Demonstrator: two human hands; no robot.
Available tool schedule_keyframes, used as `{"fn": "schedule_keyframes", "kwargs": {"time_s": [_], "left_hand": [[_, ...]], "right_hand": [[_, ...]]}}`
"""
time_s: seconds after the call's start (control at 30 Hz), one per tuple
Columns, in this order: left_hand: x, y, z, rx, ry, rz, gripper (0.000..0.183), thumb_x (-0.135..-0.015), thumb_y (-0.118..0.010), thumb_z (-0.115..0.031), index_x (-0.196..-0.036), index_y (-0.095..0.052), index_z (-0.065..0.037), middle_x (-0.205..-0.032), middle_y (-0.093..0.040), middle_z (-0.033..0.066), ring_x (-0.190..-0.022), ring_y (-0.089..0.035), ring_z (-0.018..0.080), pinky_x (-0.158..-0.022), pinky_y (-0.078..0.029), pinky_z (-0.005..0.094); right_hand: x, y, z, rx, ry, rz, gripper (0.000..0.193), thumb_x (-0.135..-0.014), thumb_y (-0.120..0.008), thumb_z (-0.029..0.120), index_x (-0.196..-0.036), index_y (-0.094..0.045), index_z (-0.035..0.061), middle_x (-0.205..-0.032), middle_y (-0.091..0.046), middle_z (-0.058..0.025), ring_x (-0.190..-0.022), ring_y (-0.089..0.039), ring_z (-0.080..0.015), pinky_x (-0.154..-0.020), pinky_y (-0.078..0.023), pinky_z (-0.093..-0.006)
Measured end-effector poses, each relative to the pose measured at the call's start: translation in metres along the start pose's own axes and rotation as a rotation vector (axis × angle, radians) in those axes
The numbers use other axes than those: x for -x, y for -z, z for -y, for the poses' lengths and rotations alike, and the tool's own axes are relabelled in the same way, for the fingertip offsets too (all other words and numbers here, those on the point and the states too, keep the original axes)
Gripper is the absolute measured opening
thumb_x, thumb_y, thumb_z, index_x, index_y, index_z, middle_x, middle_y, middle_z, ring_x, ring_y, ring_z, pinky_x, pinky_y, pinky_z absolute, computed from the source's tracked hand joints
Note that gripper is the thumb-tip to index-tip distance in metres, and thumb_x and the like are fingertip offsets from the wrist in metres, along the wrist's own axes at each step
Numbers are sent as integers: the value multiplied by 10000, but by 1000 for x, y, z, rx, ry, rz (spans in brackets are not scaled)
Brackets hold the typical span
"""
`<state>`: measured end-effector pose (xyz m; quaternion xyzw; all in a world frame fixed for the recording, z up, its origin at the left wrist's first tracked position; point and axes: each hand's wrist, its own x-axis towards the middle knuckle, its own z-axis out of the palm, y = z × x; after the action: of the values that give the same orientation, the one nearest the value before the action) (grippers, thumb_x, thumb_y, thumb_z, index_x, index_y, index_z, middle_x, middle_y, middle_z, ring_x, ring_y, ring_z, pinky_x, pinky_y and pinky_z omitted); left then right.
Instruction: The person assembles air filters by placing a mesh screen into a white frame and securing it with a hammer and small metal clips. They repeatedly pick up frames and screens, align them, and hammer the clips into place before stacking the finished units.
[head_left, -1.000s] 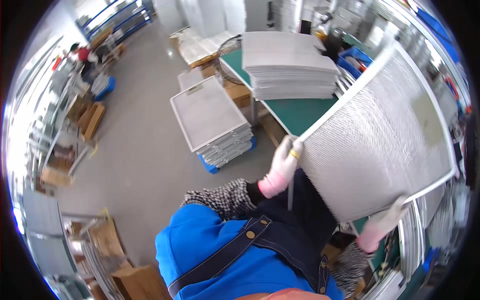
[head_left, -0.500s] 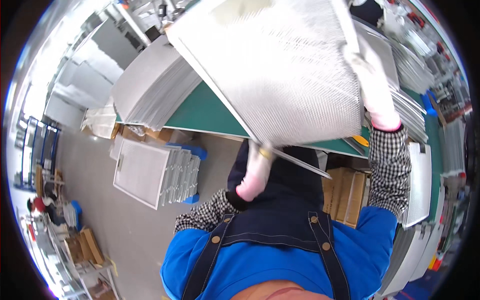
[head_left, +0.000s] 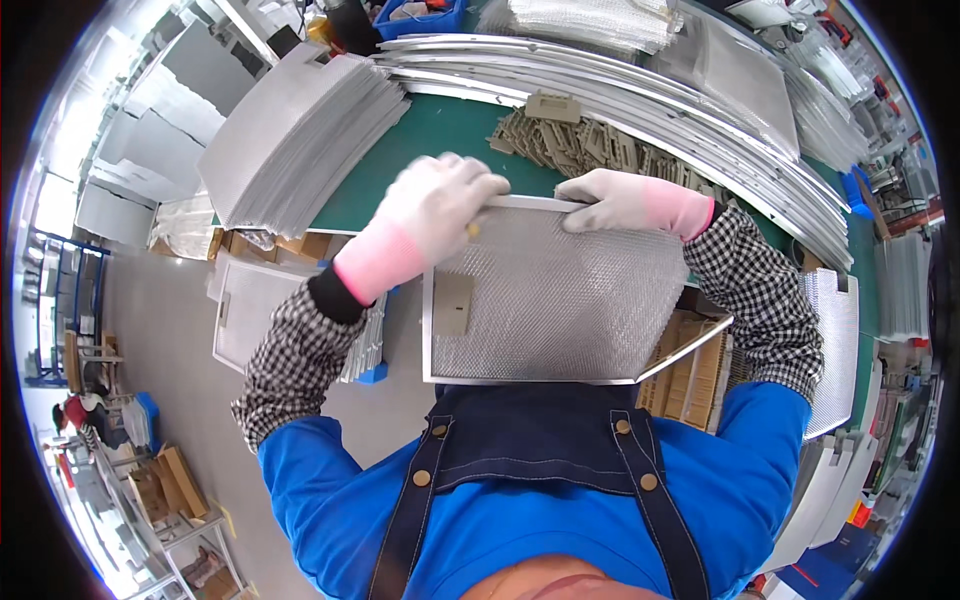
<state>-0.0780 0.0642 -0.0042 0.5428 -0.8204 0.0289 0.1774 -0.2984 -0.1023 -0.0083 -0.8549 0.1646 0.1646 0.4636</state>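
Note:
A silver mesh filter panel [head_left: 560,290] in a thin metal frame stands tilted between my body and the table. A flat grey-beige plate [head_left: 453,304] sits at its left side. One frame strip [head_left: 688,347] at the lower right angles away from the mesh, leaving that side uncovered. My right hand [head_left: 610,202], in a white glove with a pink cuff, pinches the top edge. My left hand [head_left: 440,205], gloved alike and slightly blurred, is curled over the upper left corner, a small yellow spot at its fingers. Its fingertips are partly hidden.
Beyond my hands, a pile of grey-beige plates [head_left: 575,140] lies on the green table [head_left: 440,130] before long metal strips [head_left: 640,85]. A stack of panels [head_left: 300,140] stands left. Framed panels [head_left: 265,305] rest lower left; cardboard [head_left: 690,365] is under the table.
The panel has come down from above the table toward my body and turned. My right hand moved from its side to the top edge; my left hand rose to the upper left corner.

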Motion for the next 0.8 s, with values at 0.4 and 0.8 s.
{"fn": "schedule_keyframes", "kwargs": {"time_s": [0.4, 0.8], "left_hand": [[-2, -41, 21, 84, 0, 94, 155, -824, -711, -160, -911, -630, -60, -897, -649, 90, -817, -656, 268, -706, -529, 393], [49, -33, 30, 17, 136, 24, 194, -841, -622, -248, -911, -633, -67, -777, -660, 104, -731, -688, 312, -648, -558, 429]], "right_hand": [[1, -5, -19, 86, 76, -194, 269, -829, -661, 150, -1034, -644, -24, -834, -652, -159, -766, -621, -231, -759, -488, -338], [-48, 0, -18, 53, 121, -72, 201, -800, -666, 79, -941, -640, -60, -726, -602, -58, -694, -551, -102, -652, -455, -289]]}}
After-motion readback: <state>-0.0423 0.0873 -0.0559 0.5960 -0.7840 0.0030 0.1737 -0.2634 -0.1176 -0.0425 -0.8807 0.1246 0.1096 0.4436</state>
